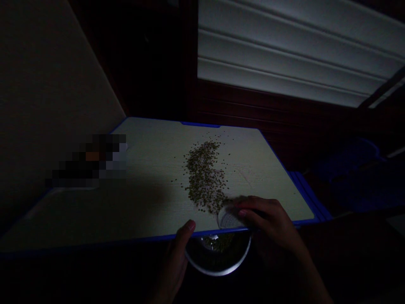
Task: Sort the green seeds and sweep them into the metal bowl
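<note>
A pile of small green-brown beans (205, 176) lies spread across a pale tabletop with a blue rim (95, 211). My left hand (177, 257) grips a round metal bowl (218, 259) held just below the table's near edge, thumb resting on the rim; some beans lie inside it. My right hand (272, 223) rests on the table edge with its fingers curled over a small white, round object (228, 216) at the near end of the bean pile. The scene is very dark.
A blurred-out patch (91, 162) sits at the table's left side. A dark wooden wall and a white slatted panel (284, 55) stand behind the table. A pale wall (47, 105) is on the left; dark blue items (351, 164) lie to the right.
</note>
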The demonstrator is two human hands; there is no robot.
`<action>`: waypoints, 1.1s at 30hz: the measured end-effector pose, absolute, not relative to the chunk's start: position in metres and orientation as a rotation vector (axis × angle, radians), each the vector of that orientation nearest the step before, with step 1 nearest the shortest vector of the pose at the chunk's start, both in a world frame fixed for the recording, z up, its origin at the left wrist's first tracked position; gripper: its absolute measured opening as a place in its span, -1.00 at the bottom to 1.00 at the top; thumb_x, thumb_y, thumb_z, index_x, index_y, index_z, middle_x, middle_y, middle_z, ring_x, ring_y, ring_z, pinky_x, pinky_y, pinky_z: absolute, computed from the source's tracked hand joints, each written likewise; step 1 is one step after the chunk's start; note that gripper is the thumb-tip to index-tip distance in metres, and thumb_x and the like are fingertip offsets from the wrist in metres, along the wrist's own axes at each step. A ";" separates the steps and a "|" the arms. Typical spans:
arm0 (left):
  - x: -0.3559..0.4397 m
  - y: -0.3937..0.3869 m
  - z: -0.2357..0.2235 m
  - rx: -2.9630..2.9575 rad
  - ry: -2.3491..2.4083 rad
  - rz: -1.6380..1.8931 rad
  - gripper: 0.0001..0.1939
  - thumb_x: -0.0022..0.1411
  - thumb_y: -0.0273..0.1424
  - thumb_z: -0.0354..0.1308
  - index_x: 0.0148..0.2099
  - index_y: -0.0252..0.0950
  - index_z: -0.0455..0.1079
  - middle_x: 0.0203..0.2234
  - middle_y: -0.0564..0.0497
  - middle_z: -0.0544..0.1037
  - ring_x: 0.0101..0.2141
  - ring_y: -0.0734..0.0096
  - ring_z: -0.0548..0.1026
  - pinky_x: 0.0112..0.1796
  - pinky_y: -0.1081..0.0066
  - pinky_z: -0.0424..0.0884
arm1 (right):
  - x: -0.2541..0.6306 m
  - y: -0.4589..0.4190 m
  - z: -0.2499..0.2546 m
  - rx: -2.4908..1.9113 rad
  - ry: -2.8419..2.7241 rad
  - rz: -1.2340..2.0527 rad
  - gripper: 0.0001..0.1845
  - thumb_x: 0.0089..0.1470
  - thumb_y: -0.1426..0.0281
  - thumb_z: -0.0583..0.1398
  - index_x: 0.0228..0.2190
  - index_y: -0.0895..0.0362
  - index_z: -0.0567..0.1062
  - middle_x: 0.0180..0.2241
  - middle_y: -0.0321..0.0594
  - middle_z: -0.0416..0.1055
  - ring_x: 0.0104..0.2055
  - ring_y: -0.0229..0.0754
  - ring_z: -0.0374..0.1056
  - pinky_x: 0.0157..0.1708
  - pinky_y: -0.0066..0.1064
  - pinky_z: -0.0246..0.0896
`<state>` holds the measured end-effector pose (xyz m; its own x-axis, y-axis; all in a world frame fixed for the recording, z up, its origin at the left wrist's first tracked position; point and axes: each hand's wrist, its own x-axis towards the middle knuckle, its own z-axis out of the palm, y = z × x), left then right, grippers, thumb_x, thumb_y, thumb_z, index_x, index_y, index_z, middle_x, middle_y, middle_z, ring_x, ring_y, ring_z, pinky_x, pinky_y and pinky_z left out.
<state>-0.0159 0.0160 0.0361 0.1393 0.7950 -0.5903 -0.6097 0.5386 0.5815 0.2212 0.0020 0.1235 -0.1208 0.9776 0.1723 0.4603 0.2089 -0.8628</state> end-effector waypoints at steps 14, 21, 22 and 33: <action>-0.018 0.014 0.043 0.203 1.034 1.024 -0.72 0.19 -0.26 0.37 -0.08 -0.28 0.58 -0.10 -0.06 0.71 0.15 0.07 0.49 0.26 0.14 0.25 | 0.224 0.007 0.110 -1.681 -1.215 0.435 -0.68 0.21 0.14 0.23 -0.19 0.08 0.65 -0.18 -0.14 0.65 -0.14 0.00 0.56 -0.14 -0.27 0.44; -0.017 0.016 0.041 0.222 1.043 1.046 -0.61 0.20 -0.29 0.36 0.06 -0.29 0.55 -0.04 -0.09 0.69 0.16 0.06 0.49 0.25 0.12 0.28 | 0.221 0.008 0.113 -1.650 -1.372 0.509 -0.72 0.23 0.18 0.22 -0.20 0.07 0.66 -0.20 -0.16 0.66 -0.17 -0.04 0.57 -0.15 -0.30 0.43; -0.016 0.017 0.041 0.221 1.053 1.054 -0.62 0.21 -0.29 0.36 0.05 -0.30 0.56 -0.06 -0.10 0.69 0.15 0.05 0.50 0.24 0.11 0.29 | 0.221 0.007 0.113 -1.632 -1.381 0.541 -0.72 0.23 0.18 0.22 -0.20 0.07 0.66 -0.19 -0.16 0.65 -0.16 -0.04 0.56 -0.15 -0.30 0.43; -0.017 0.015 0.040 0.206 1.024 1.030 -0.68 0.21 -0.26 0.35 -0.02 -0.29 0.58 -0.06 -0.06 0.70 0.14 0.06 0.51 0.21 0.14 0.33 | 0.221 0.001 0.111 -1.543 -1.422 0.691 -0.73 0.25 0.19 0.23 -0.18 0.05 0.66 -0.13 -0.15 0.65 -0.12 -0.03 0.57 -0.13 -0.31 0.45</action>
